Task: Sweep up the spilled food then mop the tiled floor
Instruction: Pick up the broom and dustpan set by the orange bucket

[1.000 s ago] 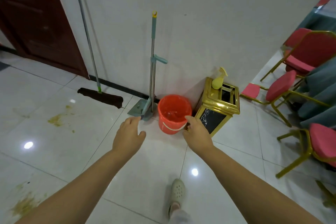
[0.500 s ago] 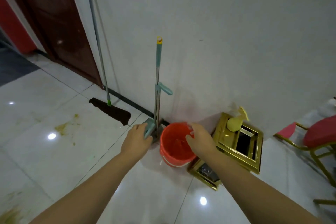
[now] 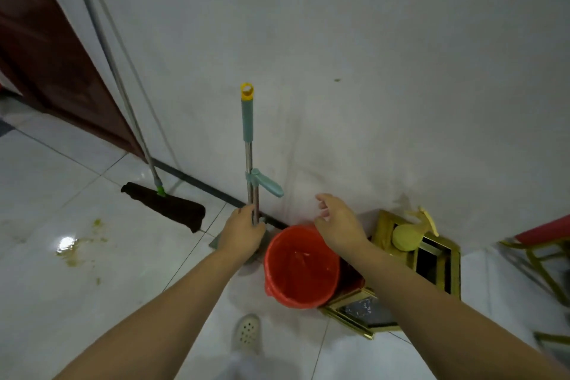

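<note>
A teal-handled broom and dustpan set [image 3: 249,145] stands upright against the white wall, its grey pan on the floor behind my wrist. My left hand [image 3: 243,234] grips the metal poles low down. My right hand [image 3: 337,224] hovers with loosely spread fingers above the far rim of the red bucket [image 3: 300,268], holding nothing. A flat mop [image 3: 166,205] with a dark cloth head and green-tipped long pole leans on the wall to the left. Yellow-green spilled food [image 3: 75,251] smears the white tiled floor at left.
A gold bin [image 3: 444,259] lies against the wall right of the bucket, a yellow spray bottle [image 3: 408,234] on it. A dark wooden door [image 3: 40,49] is at far left. Gold-framed chairs [image 3: 543,256] stand at the right edge. My shoe [image 3: 246,333] is below the bucket.
I have stepped closer to the wall. My left hand has closed around the broom set's poles. My right hand has lifted off the bucket rim and moved toward the wall.
</note>
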The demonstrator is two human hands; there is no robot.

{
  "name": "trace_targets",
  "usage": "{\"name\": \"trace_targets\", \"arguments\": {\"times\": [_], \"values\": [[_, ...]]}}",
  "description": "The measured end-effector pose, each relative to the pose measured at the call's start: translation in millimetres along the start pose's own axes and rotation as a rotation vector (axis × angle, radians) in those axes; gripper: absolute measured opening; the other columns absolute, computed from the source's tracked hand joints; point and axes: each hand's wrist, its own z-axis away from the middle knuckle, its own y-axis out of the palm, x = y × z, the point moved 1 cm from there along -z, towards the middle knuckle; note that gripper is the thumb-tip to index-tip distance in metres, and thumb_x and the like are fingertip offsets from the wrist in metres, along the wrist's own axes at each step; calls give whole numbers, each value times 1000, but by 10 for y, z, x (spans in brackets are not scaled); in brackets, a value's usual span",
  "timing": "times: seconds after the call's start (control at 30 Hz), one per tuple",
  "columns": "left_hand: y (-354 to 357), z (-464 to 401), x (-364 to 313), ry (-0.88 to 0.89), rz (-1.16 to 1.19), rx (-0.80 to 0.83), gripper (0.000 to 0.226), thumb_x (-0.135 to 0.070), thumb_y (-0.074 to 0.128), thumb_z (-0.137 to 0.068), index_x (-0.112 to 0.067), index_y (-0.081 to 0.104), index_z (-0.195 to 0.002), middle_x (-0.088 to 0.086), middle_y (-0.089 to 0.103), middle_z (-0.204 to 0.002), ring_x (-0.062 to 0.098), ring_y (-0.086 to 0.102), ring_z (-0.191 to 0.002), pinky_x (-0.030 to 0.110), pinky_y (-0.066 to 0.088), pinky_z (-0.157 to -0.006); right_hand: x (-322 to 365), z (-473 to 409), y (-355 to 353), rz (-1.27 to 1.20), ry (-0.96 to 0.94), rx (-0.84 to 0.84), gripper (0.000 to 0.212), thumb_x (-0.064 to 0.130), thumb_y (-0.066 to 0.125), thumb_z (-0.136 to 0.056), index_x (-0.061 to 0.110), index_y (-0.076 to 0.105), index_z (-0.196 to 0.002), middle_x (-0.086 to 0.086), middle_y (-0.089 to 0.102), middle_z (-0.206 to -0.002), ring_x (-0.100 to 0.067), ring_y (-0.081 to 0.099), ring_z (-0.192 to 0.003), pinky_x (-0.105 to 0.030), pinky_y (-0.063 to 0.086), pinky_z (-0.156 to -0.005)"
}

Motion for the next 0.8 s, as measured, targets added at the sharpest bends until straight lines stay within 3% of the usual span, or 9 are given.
{"name": "trace_targets", "arguments": {"times": [0.2,0.33,0.4,0.47,0.53,0.57,0.63,0.7,0.8], "values": [[142,-817,-7,-77,157,138,5,-21,53,-91,-16,52,-92,-3,53,-81,14,53,-75,25,42,-59,140,-634,27,25,86,-3,48,19,53,-94,16,42,-141,-3,50,-131,-18,53,-113,-30,43,-95],[242,-1251,-118,-255,394,186,25,-15,52,-93,-6,58,-116,4,64,-101,17,58,-86,27,44,-70,188,-913,151,21,133,-12,46,20,53,-95,20,43,-140,1,50,-130,-14,54,-111,-23,43,-89],[255,-1393,-167,-473,632,150,24,-10,56,-91,-2,59,-113,14,66,-102,24,62,-91,30,49,-71,197,-1018,202,17,154,-9,45,20,53,-94,21,45,-139,2,51,-128,-12,54,-104,-21,42,-85],[264,-1486,-198,-685,1010,146,5,-3,58,-89,-2,58,-94,13,63,-84,23,63,-78,27,54,-60,183,-1105,242,16,162,5,45,20,54,-94,22,45,-138,2,52,-126,-7,51,-97,-21,44,-83],[261,-1566,-193,-797,1276,138,13,2,56,-89,-6,53,-79,10,59,-75,20,58,-68,24,55,-49,157,-1170,283,14,164,20,44,20,53,-93,23,46,-137,3,52,-125,-5,49,-93,-20,44,-80],[262,-1607,-179,-825,1338,138,16,2,56,-89,-8,52,-77,10,58,-75,20,58,-67,25,57,-53,142,-1202,303,16,164,22,44,20,53,-93,23,46,-136,4,53,-124,-4,49,-92,-19,43,-78],[243,-1643,-153,-866,1373,150,14,0,57,-90,-7,54,-79,10,58,-76,19,57,-66,27,57,-56,120,-1268,341,10,158,38,44,21,53,-93,24,46,-136,4,53,-124,-3,48,-92,-17,42,-77],[236,-1660,-82,-909,1377,143,5,-5,60,-89,-5,55,-88,9,59,-77,16,57,-66,24,51,-42,109,-1344,376,-3,142,69,45,20,53,-93,22,46,-137,3,52,-126,-2,48,-92,-17,40,-76],[215,-1620,68,-957,1396,78,12,-14,68,-85,-6,60,-91,9,65,-80,19,63,-69,23,48,-35,128,-1445,411,-6,115,102,46,19,53,-93,23,45,-137,3,51,-127,-3,48,-92,-19,43,-77]]}}
